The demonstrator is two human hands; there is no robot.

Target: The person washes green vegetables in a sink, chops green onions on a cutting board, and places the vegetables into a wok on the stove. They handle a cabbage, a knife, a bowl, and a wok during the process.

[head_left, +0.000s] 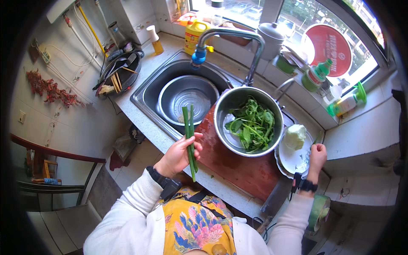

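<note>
My left hand [180, 155] is closed around a few green scallion stalks [190, 148], held upright at the counter's front edge, near the cutting board. At the right, my right hand [317, 156] is closed at the rim of a white plate [299, 163]; a small green tip shows above its fingers, but what they grip is unclear. A pale green cabbage piece [294, 137] rests on that plate. Between my hands, a steel pot [229, 138] of leafy greens [253, 123] stands on the reddish-brown cutting board [242, 170].
Behind my left hand, a steel basin [170, 95] sits in the sink [144, 97] under a curved faucet [255, 46]. A dark pan [131, 63] with utensils is at the left. Bottles [316, 76] and a lidded pot [271, 40] line the window ledge.
</note>
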